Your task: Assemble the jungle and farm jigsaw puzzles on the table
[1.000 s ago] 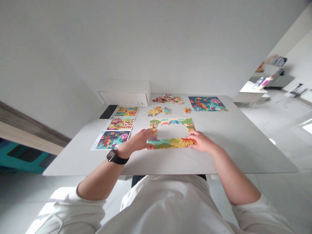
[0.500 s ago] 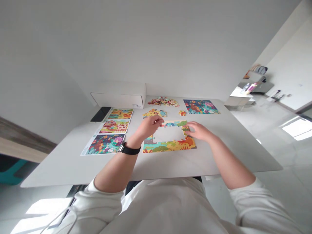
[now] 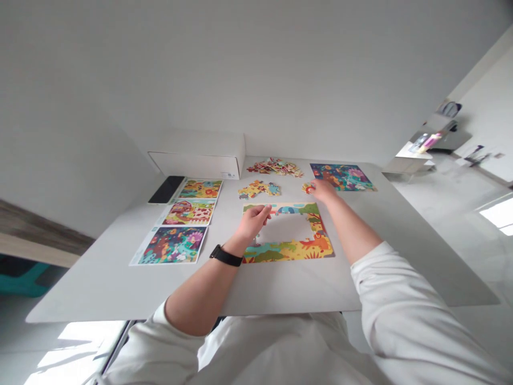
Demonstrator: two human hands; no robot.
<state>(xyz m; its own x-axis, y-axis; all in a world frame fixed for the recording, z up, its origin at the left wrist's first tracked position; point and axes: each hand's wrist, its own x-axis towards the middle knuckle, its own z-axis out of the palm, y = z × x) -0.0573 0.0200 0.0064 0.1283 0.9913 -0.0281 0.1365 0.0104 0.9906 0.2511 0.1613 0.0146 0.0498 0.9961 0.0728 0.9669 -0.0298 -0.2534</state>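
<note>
A pale wall [image 3: 280, 80] rises behind the white table [image 3: 292, 291], and at the right edge of our view a side unit [image 3: 411, 162] carries objects too blurred for us to name. At the far left a teal thing [image 3: 20, 279] is cut off by the picture's edge.

Our right hand [image 3: 316, 188] reaches past the puzzle frame [image 3: 286, 252] to a small puzzle cluster [image 3: 306, 187]. The cluster lies just to the left of the fingertips, which seem to meet its right side; the hand hides that end, so we cannot tell whether they are clamped on it or only touching. The same hand covers the near-left corner of a dark, colourful picture [image 3: 347, 175].

Our left hand [image 3: 257, 218] is above the frame's left side, fingers curled in together, blocking much of that border from sight. Whether anything sits inside the curl we cannot tell. The frame's bare middle opens to the right of this hand.

Beyond the left hand lies a larger joined section [image 3: 257, 188], and farther back a heap of loose pieces [image 3: 275, 167] whose overlapping pieces hide each other's designs. Left of these stand a white box [image 3: 196, 164] and, lying flat, three printed pictures [image 3: 188, 212].
</note>
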